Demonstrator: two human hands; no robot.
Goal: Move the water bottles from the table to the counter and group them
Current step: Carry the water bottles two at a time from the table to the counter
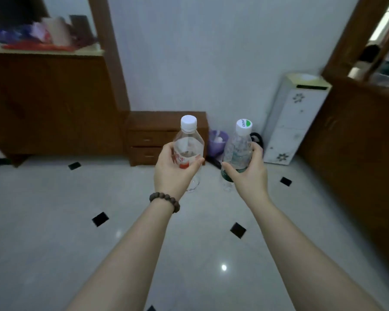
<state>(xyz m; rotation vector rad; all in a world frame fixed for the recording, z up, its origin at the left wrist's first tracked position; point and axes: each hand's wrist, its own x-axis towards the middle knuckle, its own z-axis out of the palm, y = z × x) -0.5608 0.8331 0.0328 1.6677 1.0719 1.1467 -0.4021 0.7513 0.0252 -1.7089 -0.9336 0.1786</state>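
Between the two outstretched arms, out over the pale tiled floor (54, 232), we have two water bottles held up in the air, one in each hand, close together but not touching. The left hand (174, 171) is wrapped around the red-labelled bottle (189, 147): thumb tip pressed across the front just below the label, the other fingers (166, 148) curling round the far left side. That bottle stands nearly upright, its plain white cap (188, 123) well above the fingers and its clear base poking out below the palm. A dark beaded bracelet (164, 201) sits on that wrist.

Over on the other side, the right hand (248, 172) grips the green-labelled bottle (237, 151), thumb hooked across the lower front, fingertips (255, 145) showing on the far right edge. This one leans a touch to the right at the top, its white cap with a green patch (244, 126) above the fingers, its bottom end peeking out below the thumb.

Beyond the fingers, against the wall, stands a low wooden drawer unit (153, 140), with a purple bin (218, 140) showing between the two bottles. Right of the right hand's fingertips is a white panel with flower marks (290, 122). Far to the upper left, a cluttered wooden counter (43, 97) appears blurred.
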